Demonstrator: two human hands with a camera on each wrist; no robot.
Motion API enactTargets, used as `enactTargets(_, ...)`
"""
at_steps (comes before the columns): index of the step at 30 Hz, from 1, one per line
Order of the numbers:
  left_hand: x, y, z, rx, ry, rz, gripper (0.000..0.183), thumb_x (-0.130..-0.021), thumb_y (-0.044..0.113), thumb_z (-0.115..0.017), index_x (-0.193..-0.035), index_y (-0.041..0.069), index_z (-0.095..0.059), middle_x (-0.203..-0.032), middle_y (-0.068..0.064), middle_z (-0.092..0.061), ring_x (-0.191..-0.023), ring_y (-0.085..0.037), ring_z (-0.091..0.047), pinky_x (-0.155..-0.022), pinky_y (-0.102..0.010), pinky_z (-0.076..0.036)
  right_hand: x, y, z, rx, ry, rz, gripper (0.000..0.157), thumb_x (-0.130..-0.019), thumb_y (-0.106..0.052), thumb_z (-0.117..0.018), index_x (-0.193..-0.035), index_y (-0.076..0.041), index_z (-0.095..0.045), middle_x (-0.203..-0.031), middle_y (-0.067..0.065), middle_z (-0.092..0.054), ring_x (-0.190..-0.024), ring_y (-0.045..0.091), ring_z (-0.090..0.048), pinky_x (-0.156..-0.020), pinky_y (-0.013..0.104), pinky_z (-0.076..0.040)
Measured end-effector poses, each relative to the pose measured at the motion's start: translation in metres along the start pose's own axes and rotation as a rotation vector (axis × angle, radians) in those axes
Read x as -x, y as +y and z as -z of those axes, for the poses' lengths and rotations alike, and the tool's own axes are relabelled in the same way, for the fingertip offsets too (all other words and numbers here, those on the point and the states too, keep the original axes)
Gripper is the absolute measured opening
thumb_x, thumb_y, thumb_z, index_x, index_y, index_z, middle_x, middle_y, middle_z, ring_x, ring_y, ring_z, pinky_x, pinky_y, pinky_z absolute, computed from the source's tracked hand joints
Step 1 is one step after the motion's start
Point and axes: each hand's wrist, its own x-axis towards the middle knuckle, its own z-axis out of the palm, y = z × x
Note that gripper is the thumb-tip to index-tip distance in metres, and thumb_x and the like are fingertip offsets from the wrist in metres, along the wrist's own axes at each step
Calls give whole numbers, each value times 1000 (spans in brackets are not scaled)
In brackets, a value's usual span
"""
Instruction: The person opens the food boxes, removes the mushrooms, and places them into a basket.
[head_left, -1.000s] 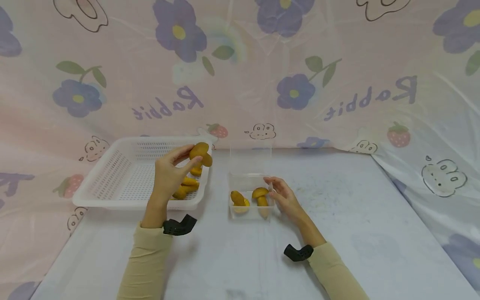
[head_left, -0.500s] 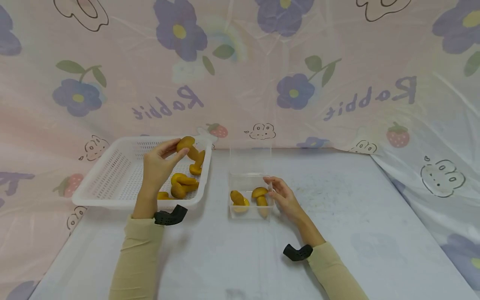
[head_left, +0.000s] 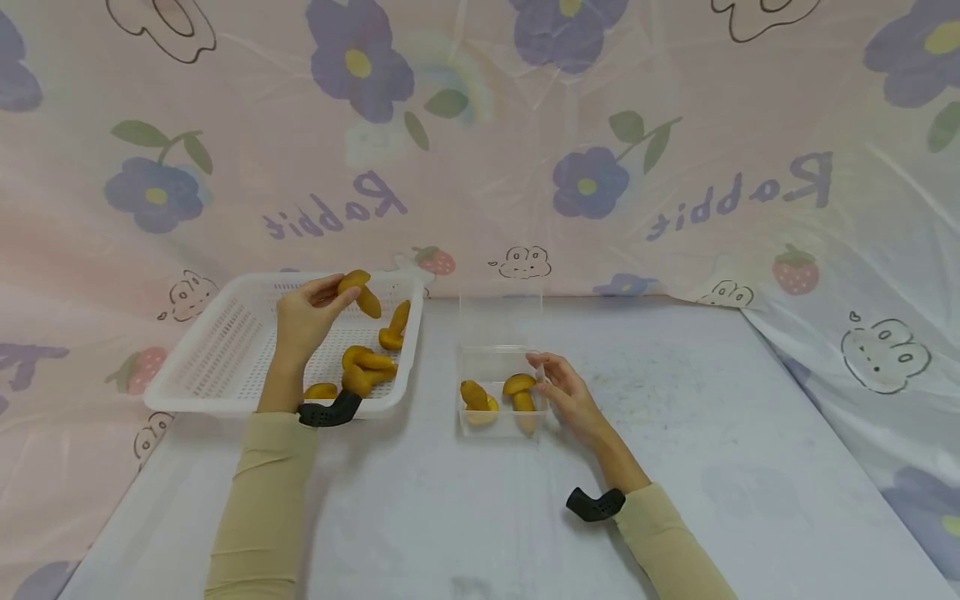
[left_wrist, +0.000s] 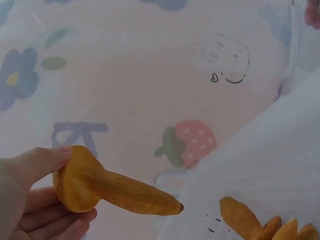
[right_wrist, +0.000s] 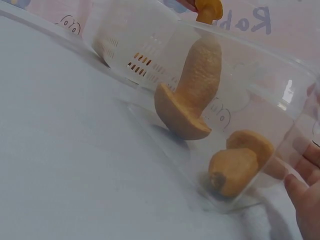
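My left hand (head_left: 303, 325) pinches a yellow-brown mushroom (head_left: 362, 296) by its cap above the white basket (head_left: 206, 404). In the left wrist view the stem of this mushroom (left_wrist: 127, 192) points right, away from the fingers. Several more mushrooms (head_left: 365, 360) lie along the basket's right side. A clear plastic box (head_left: 498, 425) stands to the right with its lid raised at the back. Two mushrooms show inside it: one at left (head_left: 476, 398), and one at right (head_left: 520, 387) with its cap uppermost. My right hand (head_left: 572, 398) holds the box at its right side, fingertips at the rim.
The white table (head_left: 712, 433) extends in front and to the right. A patterned curtain (head_left: 480, 167) with flowers and rabbits hangs behind it. Black wrist cameras (head_left: 596, 505) sit on both wrists. The basket's right wall stands between the held mushroom and the box.
My left hand has drawn left and slightly up with the mushroom, turning it stem outward and uncovering mushrooms in the basket. My right hand and the box stay in place.
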Motion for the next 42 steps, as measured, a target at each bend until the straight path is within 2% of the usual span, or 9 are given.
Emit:
enactTargets(6, -11, -11, 6, -83, -33, 53, 57, -92, 41, -63, -132, 0, -57, -128, -24, -63, -116, -35, -63, -76, 1, -46, 1, 1, 0, 1, -9, 48, 36, -97, -10, -52, -132, -5, -45, -140, -1, -49, -136, 6, -41, -108, 6, -35)
enactTargets(10, -16, -18, 8, -124, -73, 89, 57, -94, 41, -60, -131, -2, -57, -128, -26, -62, -118, -38, -60, -93, -30, -55, 1, 2, 2, 2, -22, 107, 38, -98, -12, -52, -132, -1, -43, -142, 2, -50, -136, 7, -42, -112, 16, -36)
enactTargets(13, -18, -23, 9, -123, -106, 123, 56, -96, 39, -58, -131, -4, -56, -131, -28, -59, -122, -41, -56, -103, -51, -49, 0, 3, 2, 2, -16, 88, 40, -97, -16, -54, -132, -1, -43, -141, 1, -50, -135, 6, -42, -113, 17, -35)
enactTargets(17, -20, -30, 9, -150, -152, 171, 57, -97, 40, -54, -132, -6, -54, -136, -29, -54, -127, -44, -50, -108, -56, -44, -2, 2, 1, 4, -2, 22, 40, -96, -14, -55, -132, -3, -43, -140, -3, -49, -135, 5, -42, -109, 8, -34)
enactTargets(21, -21, -33, 8, -171, -183, 211, 59, -98, 42, -52, -134, -5, -52, -139, -29, -51, -129, -45, -48, -110, -57, -41, -2, 0, 0, 10, 5, -18, 37, -97, -7, -52, -132, -2, -42, -139, -3, -49, -136, 7, -41, -110, 10, -34)
enactTargets(28, -24, -34, 4, -231, -211, 249, 59, -99, 39, -50, -136, -6, -49, -140, -28, -50, -131, -45, -47, -111, -55, -42, -3, -4, -2, 22, 16, -73, 47, -96, -10, -53, -135, 9, -33, -143, 5, -45, -145, 30, -30, -124, 48, -20)
enactTargets(31, -24, -35, 5, -290, -243, 258, 61, -100, 38, -47, -138, -9, -45, -142, -29, -47, -133, -46, -45, -111, -54, -42, -3, -4, -2, 25, 13, -72, 48, -96, -9, -53, -136, 9, -33, -143, 5, -45, -145, 28, -30, -123, 32, -27)
enactTargets(35, -23, -36, 7, -314, -257, 261, 59, -101, 35, -46, -139, -9, -43, -144, -29, -45, -134, -46, -44, -111, -54, -42, -2, -3, -2, 9, 10, -53, 46, -96, -7, -53, -135, 10, -33, -141, 1, -46, -139, 12, -38, -109, 8, -35)
enactTargets(42, -13, -24, 10, -284, -258, 252, 56, -101, 33, -45, -141, -6, -43, -144, -27, -47, -134, -44, -45, -111, -54, -43, -1, -5, -2, -5, 6, -47, 45, -96, -7, -52, -134, 10, -33, -139, -3, -47, -136, 5, -39, -108, 6, -36)
